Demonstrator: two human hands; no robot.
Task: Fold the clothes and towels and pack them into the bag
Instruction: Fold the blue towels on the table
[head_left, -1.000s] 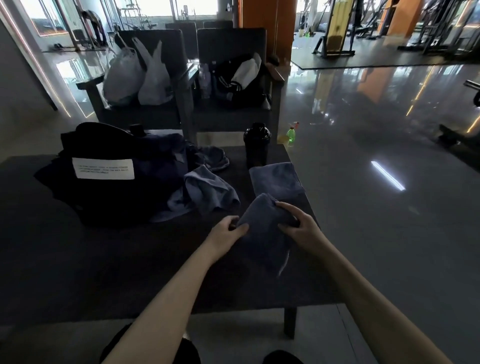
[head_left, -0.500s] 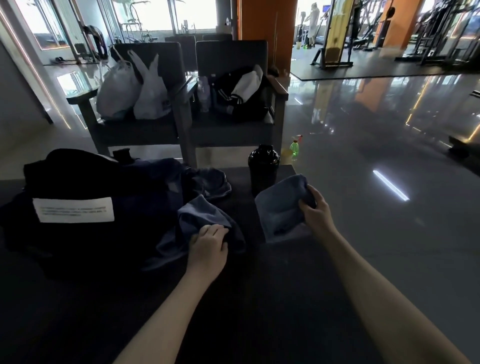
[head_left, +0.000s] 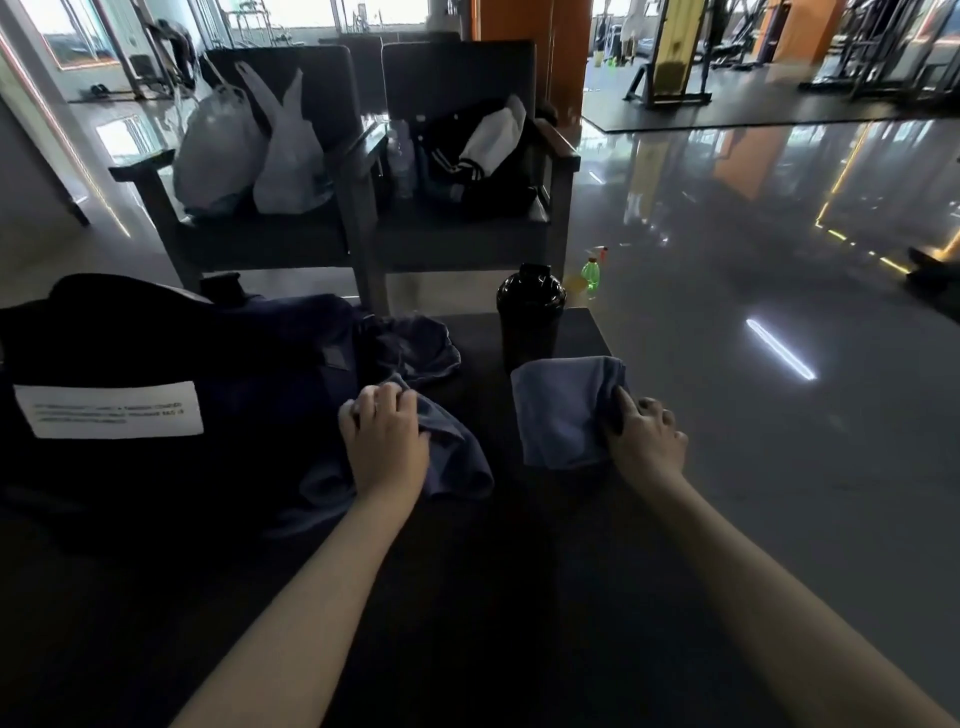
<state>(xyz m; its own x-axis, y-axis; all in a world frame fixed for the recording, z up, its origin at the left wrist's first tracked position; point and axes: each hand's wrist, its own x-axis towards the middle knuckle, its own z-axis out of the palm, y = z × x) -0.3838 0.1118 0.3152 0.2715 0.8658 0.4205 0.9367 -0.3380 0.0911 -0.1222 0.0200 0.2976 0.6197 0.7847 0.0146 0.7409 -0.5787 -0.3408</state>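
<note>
A black bag (head_left: 130, 353) with a white label lies on the left of the dark table (head_left: 519, 597). A folded blue-grey towel (head_left: 561, 410) sits near the table's right edge, and my right hand (head_left: 644, 441) grips its right side. My left hand (head_left: 384, 441) grips a crumpled blue-grey cloth (head_left: 457, 457) beside the bag. Another rumpled blue cloth (head_left: 415, 348) lies behind it against the bag.
A black shaker bottle (head_left: 530, 317) stands just behind the folded towel. Two dark chairs (head_left: 363, 208) beyond the table hold white plastic bags (head_left: 249, 150) and a black striped bag (head_left: 467, 161). A green bottle (head_left: 589, 273) stands on the shiny floor to the right.
The folded towel went from the table's middle to the right edge with my right hand. My left hand let go of it and took hold of the crumpled cloth by the bag.
</note>
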